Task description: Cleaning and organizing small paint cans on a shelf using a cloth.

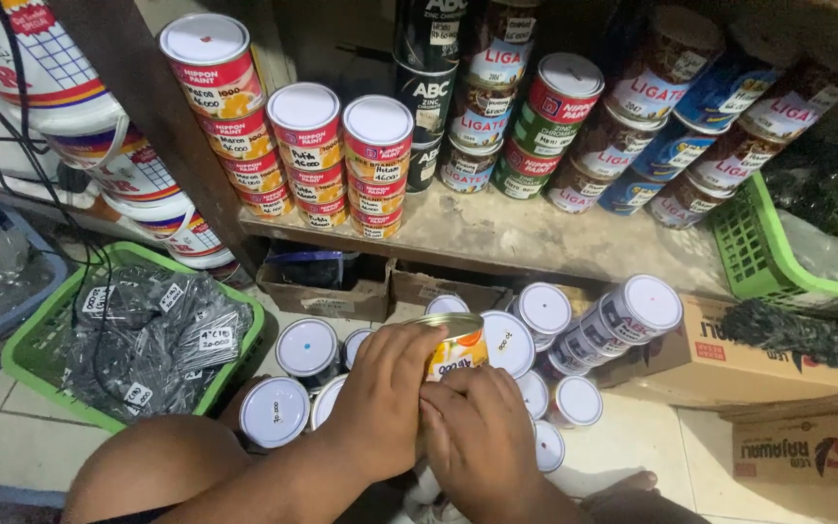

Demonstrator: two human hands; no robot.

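- Both hands are on 1 small paint can (456, 347), low centre of view, held above the cluster of white-lidded cans (307, 346) standing on the floor.
- Left hand (380, 393): fingers wrapped over the can's left side and top edge, grip clamped on it.
- Right hand (482, 427): fingers curled over the can's lower front, just under the orange label; grip closed against the can, touching the left hand.
- Can orientation: tilted, not upright. Long axis runs from the hands up and away toward the shelf; metal top rim (450, 322) faces up and away from the camera, base hidden behind the hands.
- Label side faces right and toward the camera; orange and white band shows between the 2 hands.
- Just right of it: 1 white-lidded can lying on its side (623, 320), lid pointing up-right, near a cardboard box (729, 364).
- Above: wooden shelf (535, 243) with stacked red-label cans (307, 155) at left and mixed dark cans at right.
- Left on the floor: green basket (31, 354) holding bagged dark hardware.
- Right: another green basket (778, 262), tilted on the shelf edge.
- Person's knee (147, 466) at bottom left.
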